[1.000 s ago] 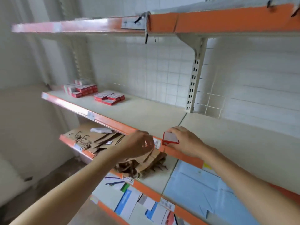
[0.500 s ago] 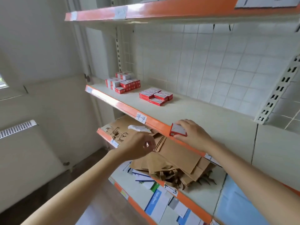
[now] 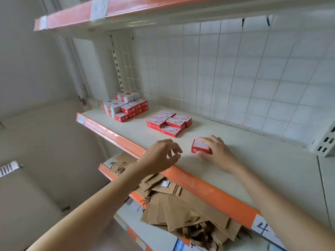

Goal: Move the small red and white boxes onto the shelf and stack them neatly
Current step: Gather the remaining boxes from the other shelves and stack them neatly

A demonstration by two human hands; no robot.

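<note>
the right hand (image 3: 215, 151) pinched a small red and white box (image 3: 200, 148) over the shelf (image 3: 262, 160), right of the flat stack (image 3: 169, 123); the left hand (image 3: 159, 156) hung loosely curled (empty). best to square its edges against that stack.

Print on the stacked boxes (image 3: 168, 123) too small; box (image 3: 200, 147) half behind right hand (image 3: 215, 151).

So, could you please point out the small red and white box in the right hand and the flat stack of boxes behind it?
small red and white box (image 3: 200, 147), head view, white top face.
flat stack of boxes (image 3: 169, 122), head view, top layer.
</note>
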